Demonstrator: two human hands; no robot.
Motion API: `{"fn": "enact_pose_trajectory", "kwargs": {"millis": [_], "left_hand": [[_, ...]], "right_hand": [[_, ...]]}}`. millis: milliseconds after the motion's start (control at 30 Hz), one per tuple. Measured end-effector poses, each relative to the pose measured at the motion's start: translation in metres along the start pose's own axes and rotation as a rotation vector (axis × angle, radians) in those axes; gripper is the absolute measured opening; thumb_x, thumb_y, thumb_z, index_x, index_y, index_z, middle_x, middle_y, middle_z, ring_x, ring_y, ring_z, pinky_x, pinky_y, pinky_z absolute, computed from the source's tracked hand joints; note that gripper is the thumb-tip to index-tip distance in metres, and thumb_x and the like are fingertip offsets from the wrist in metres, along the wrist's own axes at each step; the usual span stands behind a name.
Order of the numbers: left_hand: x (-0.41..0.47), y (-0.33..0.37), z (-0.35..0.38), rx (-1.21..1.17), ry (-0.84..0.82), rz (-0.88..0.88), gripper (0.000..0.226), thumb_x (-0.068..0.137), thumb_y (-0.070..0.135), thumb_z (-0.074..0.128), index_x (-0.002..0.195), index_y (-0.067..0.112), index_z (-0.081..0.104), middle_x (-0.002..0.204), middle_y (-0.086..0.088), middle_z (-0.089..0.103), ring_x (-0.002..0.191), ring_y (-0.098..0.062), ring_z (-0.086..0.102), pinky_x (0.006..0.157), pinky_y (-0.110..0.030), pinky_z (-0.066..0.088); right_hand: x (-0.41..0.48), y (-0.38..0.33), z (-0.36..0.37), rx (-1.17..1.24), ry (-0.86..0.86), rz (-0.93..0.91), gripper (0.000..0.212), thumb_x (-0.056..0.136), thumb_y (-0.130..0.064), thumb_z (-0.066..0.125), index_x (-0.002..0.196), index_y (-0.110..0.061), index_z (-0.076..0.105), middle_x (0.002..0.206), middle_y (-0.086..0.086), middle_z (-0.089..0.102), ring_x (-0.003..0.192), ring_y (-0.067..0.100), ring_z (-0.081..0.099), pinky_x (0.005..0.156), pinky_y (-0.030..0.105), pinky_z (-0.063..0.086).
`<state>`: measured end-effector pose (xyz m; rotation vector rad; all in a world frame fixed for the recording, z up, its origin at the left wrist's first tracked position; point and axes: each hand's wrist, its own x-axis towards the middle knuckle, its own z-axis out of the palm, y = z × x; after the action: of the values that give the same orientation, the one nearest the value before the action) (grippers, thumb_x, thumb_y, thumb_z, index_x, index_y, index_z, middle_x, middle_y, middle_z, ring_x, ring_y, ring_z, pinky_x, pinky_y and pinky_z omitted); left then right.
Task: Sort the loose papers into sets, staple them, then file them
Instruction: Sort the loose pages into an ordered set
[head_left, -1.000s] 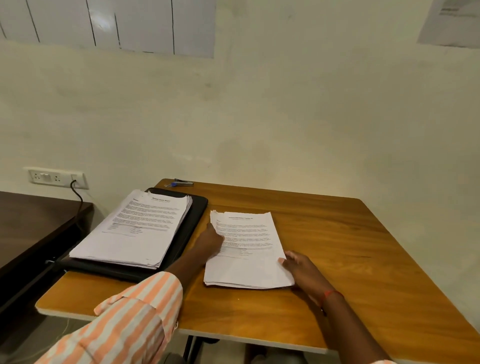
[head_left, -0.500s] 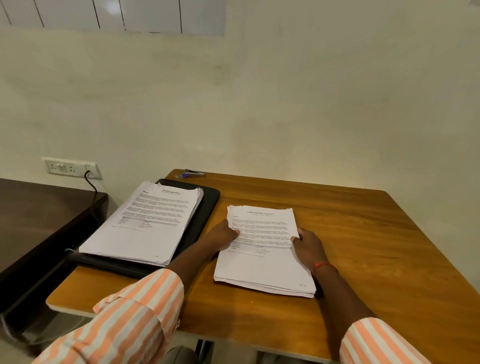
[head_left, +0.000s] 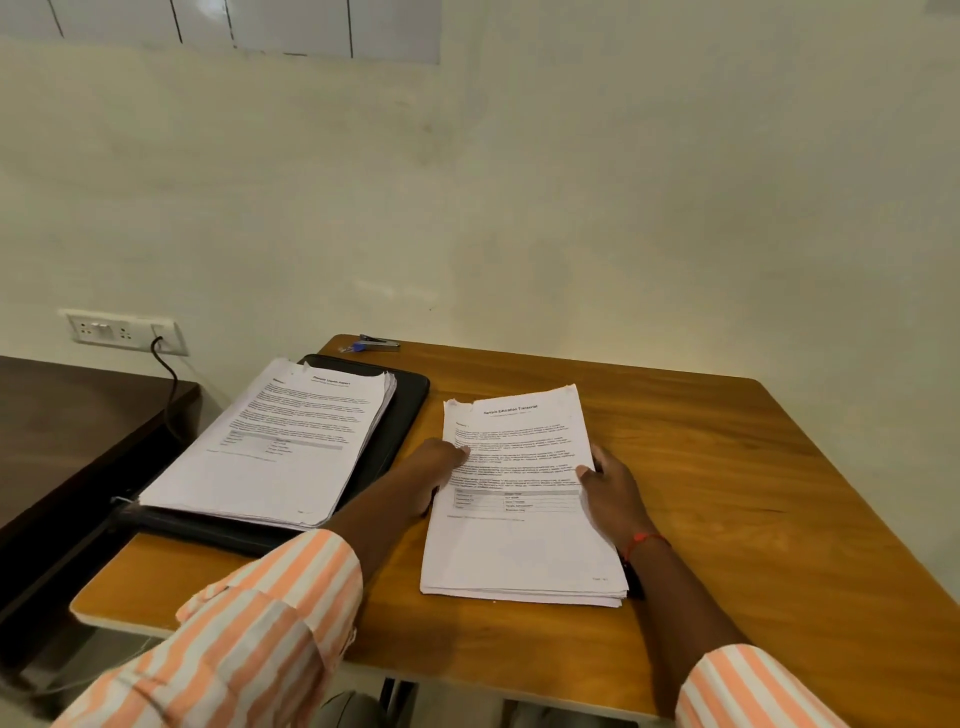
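Observation:
A stack of printed papers (head_left: 519, 540) lies in the middle of the wooden table (head_left: 753, 493); its top sheet is headed as a transcript. My left hand (head_left: 436, 465) reaches to the stack's left edge, fingertips resting on the top sheet. My right hand (head_left: 613, 491) is at the right edge, thumb on top and fingers along the side, pinching the sheets there. The far end of the top sheets looks slightly raised. A second paper stack (head_left: 280, 441) lies on a black folder (head_left: 402, 410) to the left. A small stapler (head_left: 379, 343) sits at the table's far edge.
The table stands against a cream wall. A dark lower desk (head_left: 67, 415) adjoins it on the left, below a wall socket (head_left: 122, 332) with a black cable plugged in. Bare tabletop stretches to the right of the papers.
My right hand slid from the stack's near right corner up to the middle of its right edge. The stack now lies straighter, and my left hand stays at its left edge.

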<state>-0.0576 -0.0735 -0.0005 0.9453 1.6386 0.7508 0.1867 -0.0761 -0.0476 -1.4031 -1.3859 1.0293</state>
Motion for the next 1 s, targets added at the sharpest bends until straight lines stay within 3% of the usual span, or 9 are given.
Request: {"fn": "enact_pose_trajectory", "kwargs": {"millis": [233, 467, 633, 767, 833, 933, 1000], "left_hand": [[0.001, -0.007, 0.011, -0.132, -0.012, 0.115, 0.011, 0.106, 0.017, 0.053, 0.117, 0.018, 0.056, 0.107, -0.002, 0.069, 0.088, -0.021, 0.069, 0.059, -0.03, 0.053], [0.004, -0.015, 0.011, -0.16, 0.013, 0.302, 0.023, 0.106, 0.019, 0.053, 0.128, 0.026, 0.053, 0.123, 0.002, 0.067, 0.1, -0.017, 0.068, 0.065, -0.028, 0.055], [0.0, 0.01, -0.011, -0.177, -0.047, 0.216, 0.009, 0.105, 0.015, 0.055, 0.11, 0.02, 0.061, 0.099, 0.001, 0.071, 0.08, -0.016, 0.071, 0.053, -0.026, 0.055], [0.011, 0.018, -0.022, -0.104, -0.012, 0.235, 0.025, 0.103, 0.015, 0.057, 0.128, 0.016, 0.058, 0.117, -0.004, 0.07, 0.096, -0.023, 0.07, 0.081, -0.041, 0.059], [0.016, 0.018, -0.025, -0.127, 0.026, 0.253, 0.027, 0.103, 0.012, 0.057, 0.13, 0.014, 0.057, 0.122, -0.005, 0.069, 0.098, -0.023, 0.069, 0.079, -0.038, 0.057], [0.024, 0.022, -0.035, -0.14, 0.065, 0.271, 0.03, 0.103, 0.011, 0.056, 0.133, 0.013, 0.053, 0.125, -0.003, 0.067, 0.096, -0.02, 0.067, 0.075, -0.034, 0.054], [0.027, 0.024, -0.047, -0.098, 0.081, 0.263, 0.034, 0.103, 0.014, 0.057, 0.136, 0.015, 0.051, 0.124, 0.002, 0.064, 0.095, -0.017, 0.065, 0.082, -0.037, 0.054]], "right_hand": [[0.007, 0.004, -0.001, 0.149, 0.005, 0.061, 0.026, 0.104, -0.009, 0.046, 0.12, -0.024, 0.06, 0.122, 0.0, 0.07, 0.112, 0.023, 0.067, 0.101, 0.051, 0.052], [0.011, -0.003, -0.001, 0.21, 0.0, 0.137, 0.019, 0.101, -0.004, 0.051, 0.112, -0.02, 0.052, 0.117, 0.006, 0.07, 0.105, 0.027, 0.07, 0.094, 0.051, 0.056], [0.015, -0.009, 0.006, 0.29, 0.001, 0.122, 0.02, 0.1, 0.003, 0.05, 0.108, -0.015, 0.054, 0.116, 0.01, 0.07, 0.102, 0.026, 0.07, 0.083, 0.04, 0.057], [0.017, -0.018, 0.017, 0.258, -0.03, 0.147, 0.018, 0.101, 0.0, 0.05, 0.109, -0.015, 0.055, 0.115, 0.007, 0.07, 0.102, 0.024, 0.069, 0.085, 0.04, 0.056], [0.025, -0.026, 0.02, 0.14, -0.015, 0.143, 0.015, 0.102, -0.008, 0.052, 0.114, -0.016, 0.055, 0.113, 0.001, 0.068, 0.101, 0.018, 0.067, 0.083, 0.036, 0.056], [0.052, -0.036, 0.023, 0.016, 0.049, 0.136, 0.016, 0.103, -0.022, 0.052, 0.117, -0.018, 0.057, 0.108, 0.001, 0.069, 0.1, 0.019, 0.066, 0.087, 0.041, 0.056], [0.075, -0.045, 0.026, -0.051, 0.081, 0.129, 0.017, 0.102, -0.028, 0.051, 0.115, -0.019, 0.06, 0.105, 0.003, 0.07, 0.095, 0.021, 0.067, 0.082, 0.041, 0.057]]}}
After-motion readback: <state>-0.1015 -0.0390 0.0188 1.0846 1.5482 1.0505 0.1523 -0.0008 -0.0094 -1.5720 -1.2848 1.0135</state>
